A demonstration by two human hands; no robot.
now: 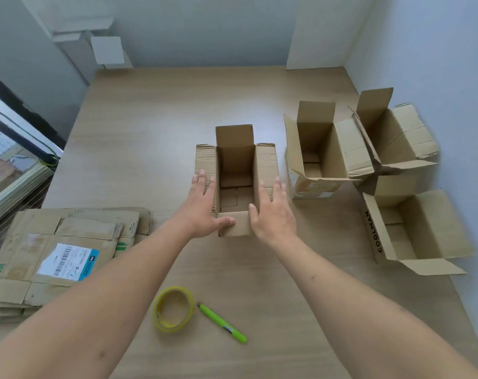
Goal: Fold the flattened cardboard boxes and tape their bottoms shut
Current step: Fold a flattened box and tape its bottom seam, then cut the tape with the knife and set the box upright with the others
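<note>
from the head view, an upright cardboard box (236, 181) stood open-topped in the middle of the wooden table (155, 127), its four top flaps raised or splayed; inside showed only its folded bottom flaps. the left hand (203, 205) lay flat with straight fingers against the box's left side, thumb on the near flap. the right hand (270, 207) pressed the right side the same way, fingers straight and spread. to the right, three more erected boxes stood open: one (318, 151) just beside the middle box, one (393, 135) behind it near the wall, and one printed "coolman" (412, 231) nearest; each held nothing but its own bottom flaps. a stack of flattened boxes (60, 250) lay at the left, a shipping label on top. a yellow tape roll (173, 309) and green marker (222, 323) lay near the front edge.
</note>
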